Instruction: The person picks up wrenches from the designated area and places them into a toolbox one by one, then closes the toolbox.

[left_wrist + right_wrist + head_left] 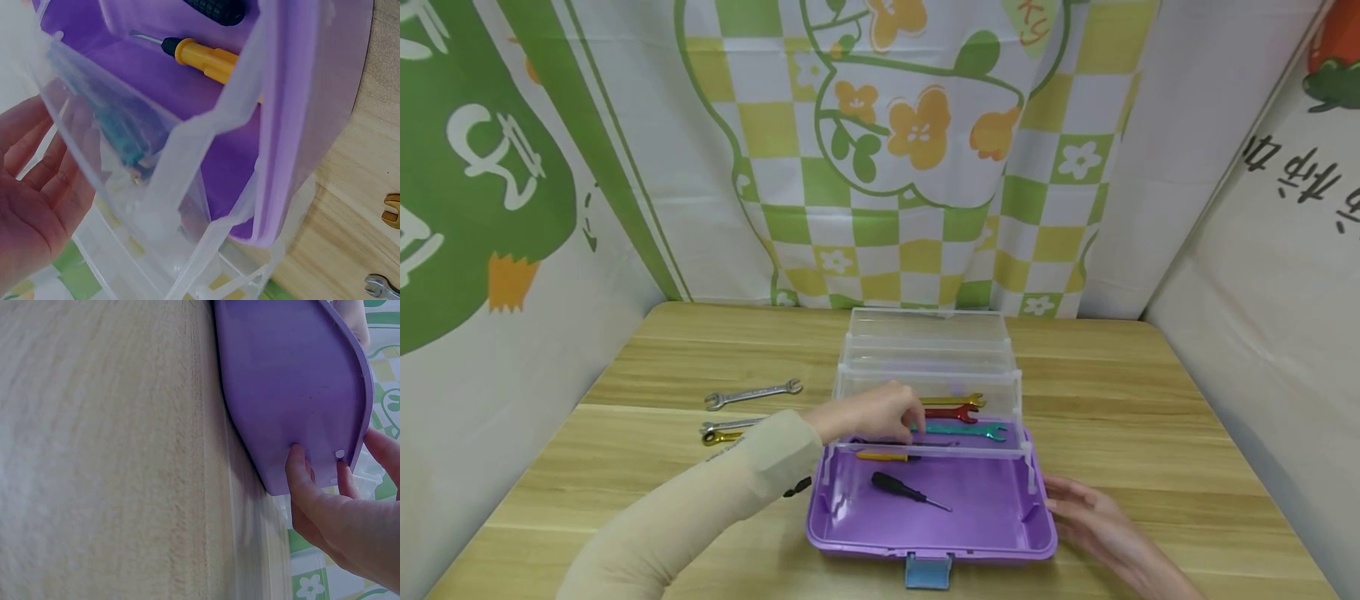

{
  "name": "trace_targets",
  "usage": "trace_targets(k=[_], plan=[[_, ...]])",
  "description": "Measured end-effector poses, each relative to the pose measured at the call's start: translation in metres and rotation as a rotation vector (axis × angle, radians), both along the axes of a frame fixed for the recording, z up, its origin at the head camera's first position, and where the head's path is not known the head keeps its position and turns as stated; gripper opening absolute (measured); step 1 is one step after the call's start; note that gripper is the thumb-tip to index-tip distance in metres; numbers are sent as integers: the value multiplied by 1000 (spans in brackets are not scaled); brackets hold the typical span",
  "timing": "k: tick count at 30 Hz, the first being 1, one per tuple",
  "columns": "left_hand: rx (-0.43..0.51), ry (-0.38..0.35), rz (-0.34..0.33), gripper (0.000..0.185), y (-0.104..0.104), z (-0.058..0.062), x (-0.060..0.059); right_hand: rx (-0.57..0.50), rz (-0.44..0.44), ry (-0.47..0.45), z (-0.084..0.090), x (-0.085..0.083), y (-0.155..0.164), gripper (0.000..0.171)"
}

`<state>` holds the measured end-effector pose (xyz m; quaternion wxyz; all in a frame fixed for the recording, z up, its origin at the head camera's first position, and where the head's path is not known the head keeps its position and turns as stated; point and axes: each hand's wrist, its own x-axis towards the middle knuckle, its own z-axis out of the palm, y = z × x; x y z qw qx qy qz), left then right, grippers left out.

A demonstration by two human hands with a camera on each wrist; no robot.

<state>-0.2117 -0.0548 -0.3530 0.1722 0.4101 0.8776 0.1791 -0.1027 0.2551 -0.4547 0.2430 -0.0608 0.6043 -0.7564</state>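
An open purple toolbox (992,508) stands on the wooden table with its clear tray (925,375) raised over the back. In the tray lie a teal wrench (970,431), a red wrench (951,412) and a gold wrench (955,401). My left hand (880,412) rests on the tray's front left, fingers loosely bent beside the teal wrench (119,131); the left hand (31,187) shows a relaxed palm against the clear wall. A yellow screwdriver (883,456) and a black screwdriver (898,487) lie in the purple bottom. My right hand (1086,508) touches the box's right side; its fingertips (294,456) press the purple wall (281,375).
Left of the box, a silver wrench (752,393), a second silver wrench (726,426) and a gold wrench (722,437) lie on the table (1150,400). A blue latch (928,571) hangs at the box's front. Patterned cloth walls close in the back and both sides.
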Motion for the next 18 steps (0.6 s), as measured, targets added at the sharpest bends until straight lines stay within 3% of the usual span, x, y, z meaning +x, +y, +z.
trace_targets(k=[4,11,18], plan=[[28,-28,10,14,-4,3,0,13,-7,-6,0,0,0,40],[120,0,-24,14,-15,4,-1,54,-38,-20,1,0,-1,49],[176,-46,-2,16,-28,8,1,95,-47,-21,2,0,-2,53]])
